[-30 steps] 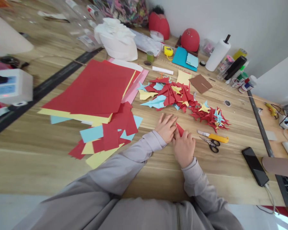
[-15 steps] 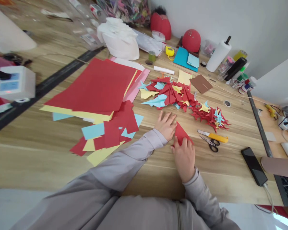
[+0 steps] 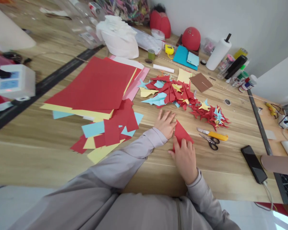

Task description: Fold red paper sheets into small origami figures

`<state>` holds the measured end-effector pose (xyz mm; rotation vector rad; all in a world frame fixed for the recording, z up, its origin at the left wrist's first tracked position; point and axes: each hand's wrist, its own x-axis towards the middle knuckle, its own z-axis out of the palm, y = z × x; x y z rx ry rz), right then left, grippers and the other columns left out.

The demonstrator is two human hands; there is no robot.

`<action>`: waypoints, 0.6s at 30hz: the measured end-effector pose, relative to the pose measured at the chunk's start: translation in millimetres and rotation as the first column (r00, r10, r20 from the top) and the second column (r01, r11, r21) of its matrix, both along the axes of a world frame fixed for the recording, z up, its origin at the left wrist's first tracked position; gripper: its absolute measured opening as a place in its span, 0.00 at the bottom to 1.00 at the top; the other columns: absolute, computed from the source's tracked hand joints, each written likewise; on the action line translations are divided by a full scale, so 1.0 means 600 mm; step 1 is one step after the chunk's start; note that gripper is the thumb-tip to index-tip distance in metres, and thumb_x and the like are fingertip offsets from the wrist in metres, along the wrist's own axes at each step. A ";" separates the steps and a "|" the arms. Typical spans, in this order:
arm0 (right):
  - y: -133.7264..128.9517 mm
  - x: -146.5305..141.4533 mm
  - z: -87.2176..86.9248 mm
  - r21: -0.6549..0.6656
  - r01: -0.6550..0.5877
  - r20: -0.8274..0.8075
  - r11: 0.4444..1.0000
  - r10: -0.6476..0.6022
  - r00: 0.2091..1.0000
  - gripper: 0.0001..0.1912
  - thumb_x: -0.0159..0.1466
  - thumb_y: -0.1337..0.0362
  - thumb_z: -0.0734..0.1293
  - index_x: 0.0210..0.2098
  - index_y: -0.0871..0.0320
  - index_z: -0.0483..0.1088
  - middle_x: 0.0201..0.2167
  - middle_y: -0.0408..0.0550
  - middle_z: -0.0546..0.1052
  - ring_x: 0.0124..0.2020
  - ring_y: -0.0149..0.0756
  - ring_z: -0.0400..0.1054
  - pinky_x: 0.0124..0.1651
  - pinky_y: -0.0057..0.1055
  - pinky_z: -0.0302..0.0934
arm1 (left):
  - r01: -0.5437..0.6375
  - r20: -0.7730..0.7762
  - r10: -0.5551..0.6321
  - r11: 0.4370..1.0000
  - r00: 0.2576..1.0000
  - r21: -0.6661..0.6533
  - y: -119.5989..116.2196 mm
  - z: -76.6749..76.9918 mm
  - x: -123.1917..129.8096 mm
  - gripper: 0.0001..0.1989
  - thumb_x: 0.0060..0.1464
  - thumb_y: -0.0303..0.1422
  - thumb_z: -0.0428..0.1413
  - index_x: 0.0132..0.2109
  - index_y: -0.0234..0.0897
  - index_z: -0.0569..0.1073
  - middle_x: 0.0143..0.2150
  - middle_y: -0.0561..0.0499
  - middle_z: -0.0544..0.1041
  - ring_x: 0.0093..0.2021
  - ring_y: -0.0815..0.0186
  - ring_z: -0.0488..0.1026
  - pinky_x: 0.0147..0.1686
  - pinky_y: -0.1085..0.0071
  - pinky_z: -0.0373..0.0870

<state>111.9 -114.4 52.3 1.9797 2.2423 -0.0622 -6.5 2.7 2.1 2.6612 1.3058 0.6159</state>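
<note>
A folded piece of red paper (image 3: 182,132), roughly triangular, lies on the wooden table between my hands. My left hand (image 3: 165,124) rests flat beside it, fingers spread, with its edge touching the paper's left side. My right hand (image 3: 185,156) is on the lower part of the paper, fingertips pressing down and thumb out to the left; it covers that part. Beyond them is a pile of folded red, blue and yellow paper shapes (image 3: 170,92). Scissors (image 3: 211,141) and a yellow utility knife (image 3: 216,135) lie to the right of the paper.
Large red sheets (image 3: 96,86) are stacked at the left, with small cut papers (image 3: 111,132) in front. A phone (image 3: 253,164) on a cable lies at the right. Toward the back stand a tissue pack (image 3: 120,41), a yellow tape measure (image 3: 169,49) and several bottles (image 3: 247,83).
My right hand has shifted slightly down and right on the red paper, its thumb now farther out. My left hand stays in place.
</note>
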 end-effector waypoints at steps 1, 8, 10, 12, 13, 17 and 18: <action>0.000 -0.001 0.000 -0.003 0.002 0.000 1.000 -0.002 1.000 0.32 0.58 0.52 0.65 0.60 0.53 0.56 0.45 0.55 0.68 0.43 0.46 0.61 0.45 0.41 0.57 | -0.005 0.000 0.005 1.000 1.000 0.002 0.000 0.000 0.000 0.19 0.46 0.33 0.53 0.46 0.38 0.76 0.60 0.41 0.64 0.62 0.44 0.53 0.59 0.39 0.38; -0.019 0.000 -0.017 0.014 -0.010 -0.017 1.000 0.010 1.000 0.27 0.61 0.55 0.63 0.57 0.56 0.60 0.56 0.64 0.62 0.55 0.50 0.57 0.52 0.45 0.55 | -0.016 -0.019 0.017 1.000 1.000 0.020 -0.003 0.003 0.000 0.18 0.46 0.33 0.53 0.46 0.39 0.76 0.60 0.42 0.64 0.61 0.45 0.54 0.59 0.39 0.39; -0.026 0.003 -0.023 0.019 -0.025 -0.023 1.000 0.025 0.999 0.24 0.61 0.55 0.63 0.55 0.56 0.62 0.57 0.65 0.62 0.57 0.52 0.56 0.53 0.46 0.55 | -0.019 -0.023 0.019 1.000 1.000 0.019 -0.003 0.004 0.000 0.18 0.46 0.33 0.53 0.46 0.39 0.76 0.60 0.42 0.64 0.61 0.45 0.54 0.59 0.39 0.39; -0.032 0.007 -0.026 0.027 -0.041 -0.035 0.999 0.042 0.998 0.23 0.60 0.55 0.64 0.53 0.56 0.64 0.58 0.66 0.61 0.59 0.53 0.55 0.53 0.47 0.55 | -0.018 -0.026 0.019 1.000 0.999 0.019 -0.002 0.004 0.000 0.18 0.47 0.34 0.53 0.46 0.39 0.76 0.60 0.41 0.64 0.61 0.45 0.54 0.59 0.39 0.39; -0.035 0.008 -0.027 0.032 -0.048 -0.042 0.998 0.049 0.998 0.23 0.60 0.55 0.64 0.53 0.55 0.64 0.59 0.66 0.60 0.59 0.53 0.54 0.53 0.48 0.55 | -0.016 -0.026 0.017 1.000 1.000 0.018 -0.002 0.004 -0.001 0.18 0.47 0.34 0.53 0.46 0.39 0.76 0.60 0.41 0.64 0.61 0.45 0.54 0.59 0.39 0.39; -0.047 0.014 -0.026 0.043 -0.072 -0.062 0.996 0.075 0.995 0.23 0.60 0.55 0.64 0.53 0.55 0.64 0.59 0.65 0.60 0.60 0.54 0.54 0.54 0.49 0.55 | -0.011 -0.027 0.011 1.000 1.000 0.014 -0.001 0.002 -0.001 0.18 0.45 0.33 0.54 0.46 0.39 0.76 0.60 0.41 0.64 0.62 0.45 0.53 0.59 0.39 0.39; -0.050 0.015 -0.025 0.044 -0.079 -0.063 0.996 0.081 0.995 0.23 0.60 0.55 0.64 0.52 0.55 0.65 0.59 0.65 0.61 0.60 0.54 0.55 0.54 0.49 0.55 | -0.011 -0.026 0.011 1.000 1.000 0.014 0.000 0.002 -0.001 0.18 0.45 0.33 0.54 0.46 0.39 0.76 0.60 0.41 0.64 0.62 0.44 0.54 0.59 0.39 0.39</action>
